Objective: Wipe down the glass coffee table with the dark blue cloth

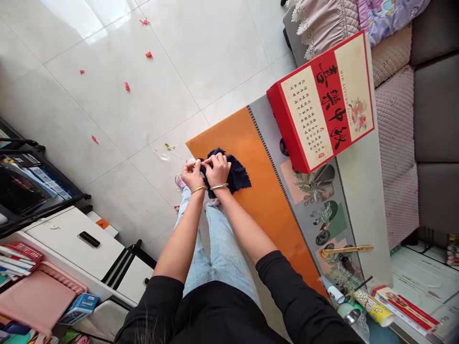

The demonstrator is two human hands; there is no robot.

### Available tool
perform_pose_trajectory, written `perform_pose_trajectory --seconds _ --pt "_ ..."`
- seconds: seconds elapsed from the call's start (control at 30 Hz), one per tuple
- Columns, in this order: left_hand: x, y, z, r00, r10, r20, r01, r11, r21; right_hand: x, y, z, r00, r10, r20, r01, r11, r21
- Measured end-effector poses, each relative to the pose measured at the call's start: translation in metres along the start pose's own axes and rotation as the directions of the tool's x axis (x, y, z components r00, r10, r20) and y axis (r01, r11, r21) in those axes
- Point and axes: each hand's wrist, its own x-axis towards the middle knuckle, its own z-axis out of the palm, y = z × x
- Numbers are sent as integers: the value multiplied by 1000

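A piece of dark blue cloth (239, 176) with jagged edges lies partly on the orange table cover and hangs over its near-left edge. My left hand (192, 175) has a bracelet at its wrist, and its thumb and fingers are pinched at the left end of the cloth. Close beside it, my right hand (217, 170) is closed on the cloth from above, its fingertips almost meeting those of the left. Whatever small detail lies between the fingertips is too fine to make out.
On the table (279, 210) stand a big red and cream gift box (322, 105), a wooden brush (347, 250) and a yellow cup (380, 313). Small red scraps (148, 55) dot the tiled floor. Left is a white drawer cabinet (75, 239); a sofa (435, 110) stands right.
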Motion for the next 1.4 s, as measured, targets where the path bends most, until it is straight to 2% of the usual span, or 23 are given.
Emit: perform_pose_trajectory --seconds 0.43,0.57,0.7,0.83,1.0,1.1,1.2,1.4 --pt "58 29 25 999 40 -14 -42 991 -125 56 -35 12 1000 -25 -9 25 999 24" --pt "67 34 29 998 63 -7 -64 996 -57 59 -38 12 999 -26 -19 27 999 38" --pt "78 37 29 990 140 36 -141 989 39 62 -39 13 1000 -21 -19 21 1000 21" --pt "62 30 17 982 181 61 -185 981 67 49 -29 12 998 -58 -33 59 998 37" --pt "10 4 -9 981 163 104 -170 983 69 -1 2 6 995 -94 -44 95 995 18" --pt "-6 -6 -17 983 126 132 -139 986 93 -21 13 3 996 -81 -43 82 997 9" --pt "-1 -3 -14 987 118 107 -130 985 113 -18 9 3 998 -47 -32 47 999 6" --pt "39 14 12 993 119 20 -120 988 94 29 -20 6 1000 1 10 -1 1000 -22"
